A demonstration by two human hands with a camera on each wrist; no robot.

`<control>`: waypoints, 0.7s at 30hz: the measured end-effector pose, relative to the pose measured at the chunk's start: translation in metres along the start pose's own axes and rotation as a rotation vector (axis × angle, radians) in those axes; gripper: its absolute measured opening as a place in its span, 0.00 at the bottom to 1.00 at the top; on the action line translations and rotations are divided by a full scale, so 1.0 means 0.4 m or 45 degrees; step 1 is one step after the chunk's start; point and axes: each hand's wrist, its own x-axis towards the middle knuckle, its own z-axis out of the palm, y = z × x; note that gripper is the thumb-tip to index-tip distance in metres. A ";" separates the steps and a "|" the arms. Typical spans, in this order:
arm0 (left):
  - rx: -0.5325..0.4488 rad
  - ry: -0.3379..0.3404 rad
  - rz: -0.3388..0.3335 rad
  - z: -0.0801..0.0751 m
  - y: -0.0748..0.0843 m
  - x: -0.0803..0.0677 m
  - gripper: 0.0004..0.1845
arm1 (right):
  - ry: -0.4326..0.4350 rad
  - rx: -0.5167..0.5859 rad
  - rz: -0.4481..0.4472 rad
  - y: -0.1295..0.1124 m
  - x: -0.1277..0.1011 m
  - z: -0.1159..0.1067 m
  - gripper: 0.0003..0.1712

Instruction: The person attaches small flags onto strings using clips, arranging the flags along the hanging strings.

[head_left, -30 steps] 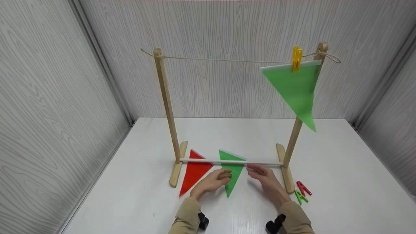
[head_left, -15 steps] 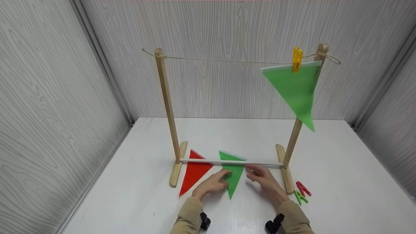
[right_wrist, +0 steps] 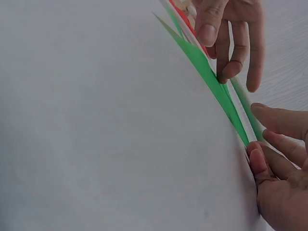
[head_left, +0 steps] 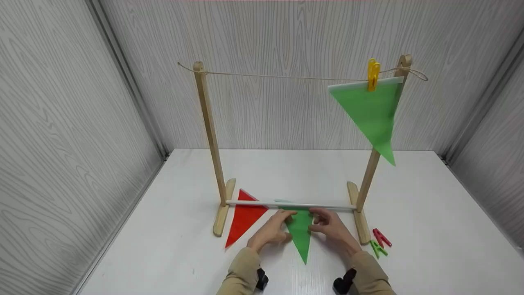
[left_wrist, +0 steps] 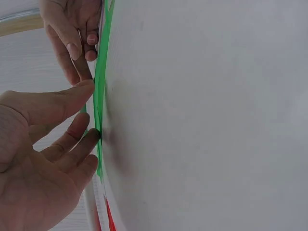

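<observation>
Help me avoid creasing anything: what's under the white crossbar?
The red pennant and lower green pennant pass under the white crossbar; their strips directly beneath it are hidden.

Just beyond the left hand (head_left: 270, 229) and right hand (head_left: 333, 229), a white crossbar (head_left: 266, 203) obstructs low passage. Above it, room opens between left post (head_left: 211, 135) and right post (head_left: 369, 174), under the string (head_left: 266, 76); the hanging green flag (head_left: 370, 110) restricts the right side. A wooden foot (head_left: 361, 225) and pegs (head_left: 381, 237) lie right of the right hand.

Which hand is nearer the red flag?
Left. The left hand is right of the red flag; the right hand is farther off, at the right edge of the lower green flag.
</observation>
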 end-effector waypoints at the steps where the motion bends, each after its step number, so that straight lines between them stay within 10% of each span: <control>1: 0.008 0.004 -0.002 0.001 0.001 0.002 0.36 | 0.007 -0.032 -0.003 -0.004 -0.001 0.001 0.33; 15: 0.247 0.023 -0.033 0.022 0.009 0.019 0.30 | 0.078 -0.261 0.003 -0.016 0.009 0.022 0.35; 21: 0.153 0.051 -0.105 0.025 0.008 0.025 0.30 | 0.062 -0.213 -0.005 -0.015 0.009 0.024 0.34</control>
